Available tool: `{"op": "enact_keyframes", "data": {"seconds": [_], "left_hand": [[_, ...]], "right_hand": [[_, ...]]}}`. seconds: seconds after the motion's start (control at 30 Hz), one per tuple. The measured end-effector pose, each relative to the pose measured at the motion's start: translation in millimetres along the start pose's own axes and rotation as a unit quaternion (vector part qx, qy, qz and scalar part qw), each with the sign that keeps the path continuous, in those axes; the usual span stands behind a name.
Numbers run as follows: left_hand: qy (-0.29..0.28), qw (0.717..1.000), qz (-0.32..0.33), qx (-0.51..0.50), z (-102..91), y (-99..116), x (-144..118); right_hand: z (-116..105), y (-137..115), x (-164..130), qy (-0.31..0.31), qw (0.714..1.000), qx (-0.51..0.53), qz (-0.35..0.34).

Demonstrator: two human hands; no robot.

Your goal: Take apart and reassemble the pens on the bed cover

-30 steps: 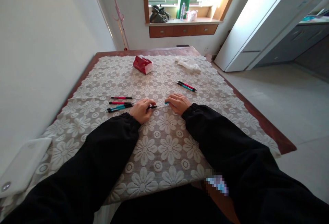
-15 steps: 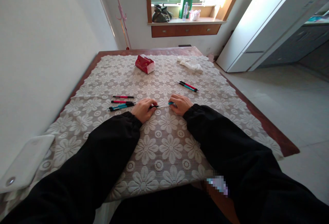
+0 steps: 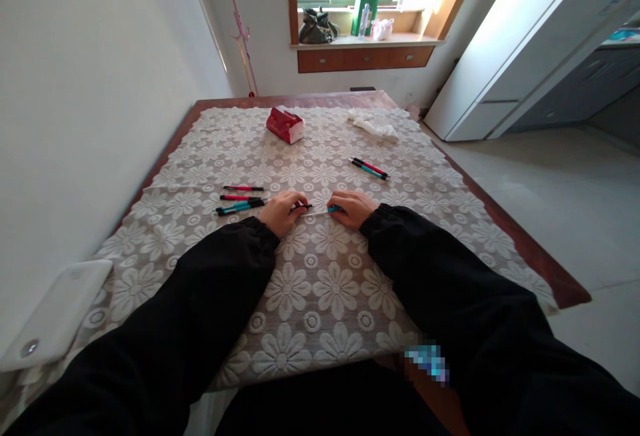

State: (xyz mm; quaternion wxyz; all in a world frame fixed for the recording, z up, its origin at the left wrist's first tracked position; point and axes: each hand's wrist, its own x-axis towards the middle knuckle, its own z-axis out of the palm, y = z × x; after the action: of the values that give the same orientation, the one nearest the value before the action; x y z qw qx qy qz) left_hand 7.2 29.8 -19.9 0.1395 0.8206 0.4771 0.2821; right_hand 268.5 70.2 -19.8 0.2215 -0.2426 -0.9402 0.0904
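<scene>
- Since a second ago both hands have stayed on the same pen (image 3: 320,210) at mid-frame. The view has shifted a little, and the pen parts now sit a touch closer together than half a second ago, when a wider gap showed between the black end and the teal end.
- The left hand (image 3: 284,211) is curled, fingertips pinching the black end of the pen just above the cloth (image 3: 320,289).
- The right hand (image 3: 354,208) is curled too, pinching the teal end. A thin pale stretch of the pen runs between the two hands.
- Judging from that, the pen is being worked at its middle, pulled apart or pushed together. Which one, I cannot tell.
- To the left of the left hand lies a group of pens (image 3: 241,200): one red, alone, farthest up, then a red and two teal ones close together, almost touching the left knuckles.
- Right of centre and higher up lies a pair of pens (image 3: 369,168), one red and one teal, side by side, apart from the right hand.
- Toward the top of the table (image 3: 565,286) sit a red pack (image 3: 285,125) and a crumpled white cloth (image 3: 374,124), both well apart from the hands.
- A white board (image 3: 53,313) rests at the lower left edge.
- Nothing lies between the hands and either pen group. Only the near left group crowds the left hand.
</scene>
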Motion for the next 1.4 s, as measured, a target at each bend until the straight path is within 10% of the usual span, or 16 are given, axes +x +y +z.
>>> {"op": "enact_keyframes", "data": {"seconds": [0.4, 0.8, 1.13, 1.4], "left_hand": [[-0.005, 0.995, 0.097, -0.031, -1.6, -1.0, 0.9], [0.014, 0.995, 0.101, -0.007, -1.3, -0.4, 0.1], [0.013, 0.995, 0.102, 0.008, -1.9, -0.3, 1.0], [0.040, 0.993, 0.113, 0.019, -6.6, 5.0, 1.4]], "right_hand": [[1.4, -0.7, -0.1, 0.061, 0.997, -0.024, 0.044], [-6.4, -7.7, 4.8, 0.046, 0.975, -0.195, -0.091], [-3.9, 7.9, -0.3, 0.076, 0.992, -0.092, 0.049], [-6.0, -13.1, 5.4, 0.098, 0.995, 0.010, 0.003]]}}
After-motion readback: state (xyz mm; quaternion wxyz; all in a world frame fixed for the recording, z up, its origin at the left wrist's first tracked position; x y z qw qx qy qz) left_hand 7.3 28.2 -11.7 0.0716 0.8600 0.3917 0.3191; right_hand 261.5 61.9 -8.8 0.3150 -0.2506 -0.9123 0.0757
